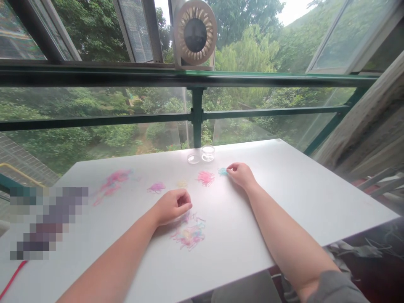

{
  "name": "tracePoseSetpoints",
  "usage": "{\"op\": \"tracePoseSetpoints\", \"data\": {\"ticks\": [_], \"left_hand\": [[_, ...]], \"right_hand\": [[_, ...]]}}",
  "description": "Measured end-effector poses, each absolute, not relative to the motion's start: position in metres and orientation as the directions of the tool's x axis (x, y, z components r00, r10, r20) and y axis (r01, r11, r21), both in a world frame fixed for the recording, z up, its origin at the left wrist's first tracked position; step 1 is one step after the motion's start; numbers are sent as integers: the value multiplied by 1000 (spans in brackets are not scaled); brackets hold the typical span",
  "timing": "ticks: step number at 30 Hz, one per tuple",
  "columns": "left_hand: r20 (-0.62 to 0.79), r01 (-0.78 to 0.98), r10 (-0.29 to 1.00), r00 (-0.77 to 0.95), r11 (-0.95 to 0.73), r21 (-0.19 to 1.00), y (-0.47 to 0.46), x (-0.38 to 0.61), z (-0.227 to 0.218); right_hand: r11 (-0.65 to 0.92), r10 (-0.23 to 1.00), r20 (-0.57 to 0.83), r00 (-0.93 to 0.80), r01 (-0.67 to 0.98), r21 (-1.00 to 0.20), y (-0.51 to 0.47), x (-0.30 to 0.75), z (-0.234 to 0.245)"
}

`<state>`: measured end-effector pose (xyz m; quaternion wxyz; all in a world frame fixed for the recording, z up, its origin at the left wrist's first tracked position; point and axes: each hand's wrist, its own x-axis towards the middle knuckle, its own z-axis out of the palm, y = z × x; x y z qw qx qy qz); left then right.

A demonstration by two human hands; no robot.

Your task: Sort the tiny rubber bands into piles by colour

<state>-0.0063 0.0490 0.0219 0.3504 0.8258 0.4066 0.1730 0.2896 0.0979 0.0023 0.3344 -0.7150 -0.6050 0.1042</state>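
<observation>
Thin, coloured loops that look like small rubber bands lie in piles on the white table. My right hand (241,174) is closed in a pinch at the edge of the turquoise pile (222,171); anything between its fingertips is too small to make out. Left of that pile are a pink pile (205,178), a pale yellow pile (182,184) and a purple pile (157,187). My left hand (174,205) hovers or rests just above the mixed-colour pile (189,232), fingers curled and thumb pressed in. Whatever it may hold is hidden.
Two small clear round containers (207,153) stand near the far edge of the white table (303,202). A larger scattered pink and purple heap (115,183) lies at the left. A round fan (195,34) sits on the green railing behind. A blurred-out patch (52,223) covers the left side.
</observation>
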Motion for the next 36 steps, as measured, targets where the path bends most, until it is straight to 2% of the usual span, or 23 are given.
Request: {"op": "tracePoseSetpoints", "data": {"ticks": [9, 18, 21, 27, 30, 33, 36], "left_hand": [[33, 529, 792, 610, -438, 727, 50, -6, 21], [80, 502, 821, 566, -419, 756, 52, -7, 15], [100, 501, 841, 532, -408, 763, 53, -6, 14], [83, 566, 894, 439, -348, 747, 51, -16, 19], [50, 557, 913, 406, -290, 779, 40, -28, 20], [65, 589, 928, 366, -285, 756, 23, -41, 21], [132, 615, 923, 361, -342, 710, 2, -49, 23]], "right_hand": [[-10, 937, 254, 238, 747, -665, 98, 288, 2], [55, 868, 375, 325, 688, -724, 100, 291, -3], [119, 863, 415, 289, 681, -723, 96, 286, -5], [271, 901, 427, 76, 670, -691, 76, 259, 3], [350, 933, 315, -175, 644, -680, 56, 240, 10], [424, 885, 156, -439, 620, -660, 32, 223, 17], [423, 851, 51, -522, 627, -654, 11, 211, 22]]}}
